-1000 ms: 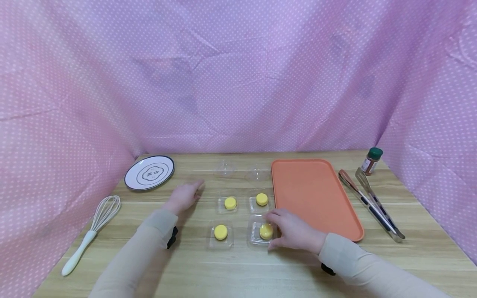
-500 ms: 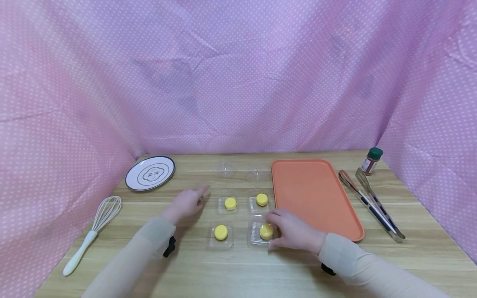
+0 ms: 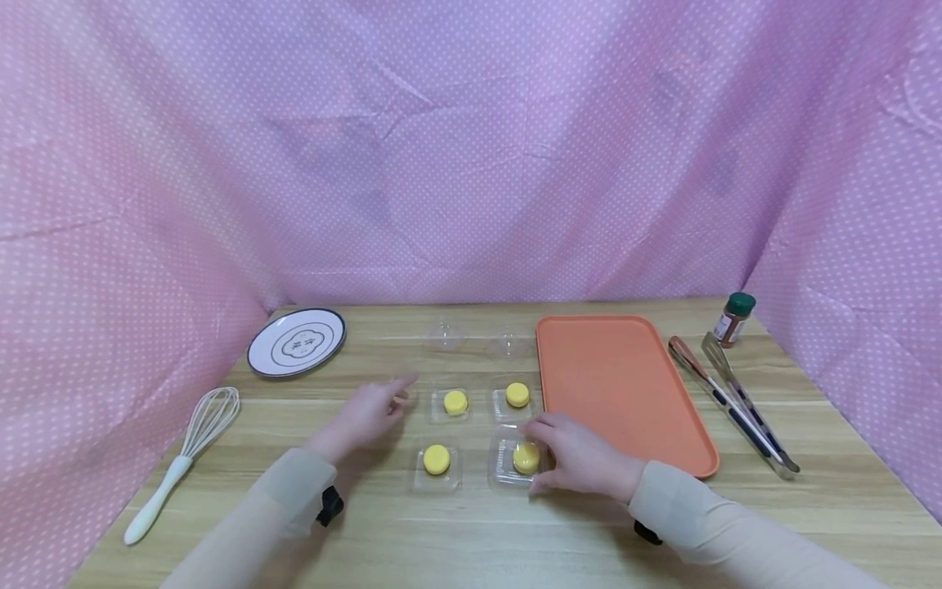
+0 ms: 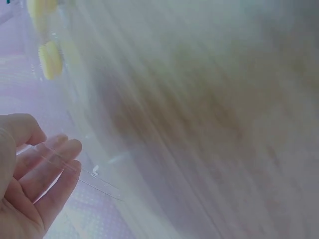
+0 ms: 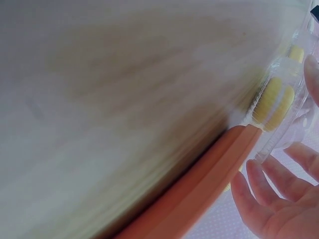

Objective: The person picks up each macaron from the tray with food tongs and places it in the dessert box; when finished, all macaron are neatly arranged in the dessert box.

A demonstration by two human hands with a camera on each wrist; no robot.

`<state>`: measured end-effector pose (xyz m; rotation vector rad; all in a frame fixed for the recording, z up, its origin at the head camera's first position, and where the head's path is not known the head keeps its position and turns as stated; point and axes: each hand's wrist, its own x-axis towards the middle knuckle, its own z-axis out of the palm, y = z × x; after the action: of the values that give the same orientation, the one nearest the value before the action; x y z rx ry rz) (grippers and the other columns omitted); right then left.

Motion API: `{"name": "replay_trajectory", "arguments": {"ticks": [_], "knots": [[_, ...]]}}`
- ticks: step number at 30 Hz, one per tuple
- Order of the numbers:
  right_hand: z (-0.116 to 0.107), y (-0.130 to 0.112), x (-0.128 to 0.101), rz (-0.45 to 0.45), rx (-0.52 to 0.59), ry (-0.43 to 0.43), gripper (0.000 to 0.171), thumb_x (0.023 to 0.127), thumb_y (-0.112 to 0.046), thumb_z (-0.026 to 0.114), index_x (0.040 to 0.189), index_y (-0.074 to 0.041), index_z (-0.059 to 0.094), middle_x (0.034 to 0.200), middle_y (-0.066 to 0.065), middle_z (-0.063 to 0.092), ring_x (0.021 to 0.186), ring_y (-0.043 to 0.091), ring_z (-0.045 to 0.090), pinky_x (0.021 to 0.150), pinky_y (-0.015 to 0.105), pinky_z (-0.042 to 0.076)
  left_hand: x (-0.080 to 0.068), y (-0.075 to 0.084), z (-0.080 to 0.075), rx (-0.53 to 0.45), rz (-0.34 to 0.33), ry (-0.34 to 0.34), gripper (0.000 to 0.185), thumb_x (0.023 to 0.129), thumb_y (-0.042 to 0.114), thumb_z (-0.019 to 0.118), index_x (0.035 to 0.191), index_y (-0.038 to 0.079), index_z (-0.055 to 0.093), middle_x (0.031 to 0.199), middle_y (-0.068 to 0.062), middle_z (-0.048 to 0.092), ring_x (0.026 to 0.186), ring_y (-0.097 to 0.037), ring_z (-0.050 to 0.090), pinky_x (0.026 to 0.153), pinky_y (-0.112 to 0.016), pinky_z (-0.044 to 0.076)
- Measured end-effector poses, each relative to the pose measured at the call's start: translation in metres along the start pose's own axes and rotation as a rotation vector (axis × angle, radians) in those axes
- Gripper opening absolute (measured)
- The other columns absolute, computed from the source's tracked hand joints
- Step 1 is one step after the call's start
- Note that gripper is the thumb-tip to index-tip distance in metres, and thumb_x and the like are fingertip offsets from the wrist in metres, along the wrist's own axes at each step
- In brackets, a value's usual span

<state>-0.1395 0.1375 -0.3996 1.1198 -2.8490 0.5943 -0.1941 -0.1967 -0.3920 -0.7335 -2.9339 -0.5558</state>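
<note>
Four round yellow cakes sit in small clear plastic trays on the wooden table (image 3: 471,532). My right hand (image 3: 581,460) holds the near right clear tray (image 3: 515,462) from its right side, index finger at the far edge and thumb at the near edge. In the right wrist view the fingers (image 5: 269,199) spread around that clear tray (image 5: 279,104). My left hand (image 3: 368,413) hovers with straight fingers, its tips just left of the far left tray (image 3: 455,402). The left wrist view is blurred and shows my open palm (image 4: 35,174).
An orange tray (image 3: 625,393) lies right of the cakes, touching my right hand's side. Metal tongs (image 3: 736,405) and a spice jar (image 3: 736,317) are further right. A plate (image 3: 296,342) and a whisk (image 3: 187,450) lie at the left. Two clear lids (image 3: 478,338) sit behind the cakes.
My left hand has moved right and slightly nearer, from beside the plate toward the far left cake tray. My right hand has stayed on the near right tray.
</note>
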Motion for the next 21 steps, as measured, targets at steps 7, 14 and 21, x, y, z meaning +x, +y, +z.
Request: {"name": "replay_trajectory", "arguments": {"ticks": [7, 14, 21], "knots": [[-0.001, 0.001, 0.002, 0.018, 0.025, -0.036, 0.070, 0.067, -0.043, 0.082, 0.121, -0.005, 0.058, 0.112, 0.003, 0.060, 0.095, 0.014, 0.053, 0.081, 0.032, 0.051, -0.006, -0.004, -0.008, -0.104, -0.036, 0.073, 0.043, 0.087, 0.002, 0.061, 0.130, 0.000, 0.053, 0.096, -0.015, 0.071, 0.083, -0.024, 0.069, 0.075, -0.039, 0.058], [-0.004, 0.001, 0.003, 0.011, 0.033, -0.048, 0.071, 0.066, -0.045, 0.082, 0.121, -0.006, 0.058, 0.110, 0.000, 0.059, 0.091, 0.011, 0.051, 0.079, 0.030, 0.050, -0.010, -0.014, -0.014, -0.132, -0.061, 0.128, 0.044, 0.083, -0.007, 0.062, 0.126, -0.004, 0.054, 0.091, -0.013, 0.070, 0.078, -0.023, 0.067, 0.070, -0.035, 0.058], [-0.004, 0.001, 0.004, 0.020, 0.041, -0.067, 0.071, 0.066, -0.044, 0.082, 0.121, -0.006, 0.058, 0.108, -0.001, 0.058, 0.087, 0.010, 0.049, 0.074, 0.026, 0.049, -0.014, -0.021, -0.017, -0.175, -0.109, 0.180, 0.043, 0.082, -0.008, 0.063, 0.124, -0.006, 0.055, 0.088, -0.013, 0.069, 0.077, -0.022, 0.066, 0.068, -0.032, 0.057]]}}
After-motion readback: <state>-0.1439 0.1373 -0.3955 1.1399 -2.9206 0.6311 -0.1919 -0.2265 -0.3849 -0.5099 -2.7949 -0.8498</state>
